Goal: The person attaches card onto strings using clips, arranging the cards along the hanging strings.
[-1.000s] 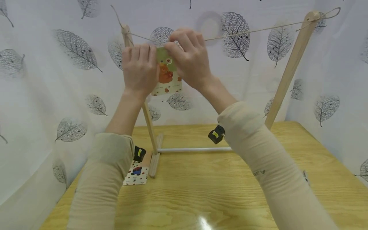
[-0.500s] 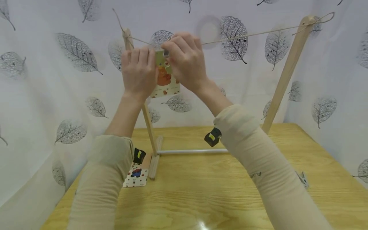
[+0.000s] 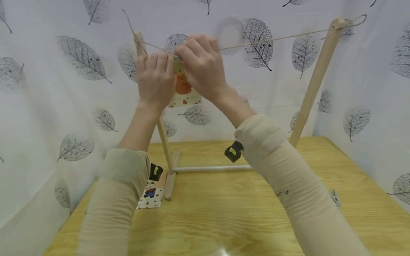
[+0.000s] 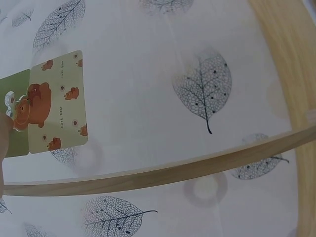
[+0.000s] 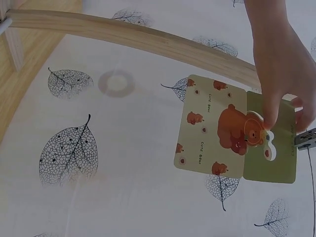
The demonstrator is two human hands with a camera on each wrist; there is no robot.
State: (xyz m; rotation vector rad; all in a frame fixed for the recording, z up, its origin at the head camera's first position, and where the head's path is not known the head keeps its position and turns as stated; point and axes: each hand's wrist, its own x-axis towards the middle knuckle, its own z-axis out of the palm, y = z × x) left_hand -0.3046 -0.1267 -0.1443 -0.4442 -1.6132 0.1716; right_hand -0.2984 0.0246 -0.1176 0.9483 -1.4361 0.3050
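Head view: left hand (image 3: pixel 155 81) pinches the bear card (image 3: pixel 185 96) just below the string (image 3: pixel 250 43); right hand (image 3: pixel 203 67), fingers curled, grips a grey clip (image 5: pixel 306 139). Sleeve (image 3: pixel 275 170) lettering illegible. Judged risk: a clip missing the string would let the card drop.

Left wrist view: "CUTE BEAR", printed twice.

Right wrist view: clip at the green edge (a shallow bite, I judge, could slip); same words legible.
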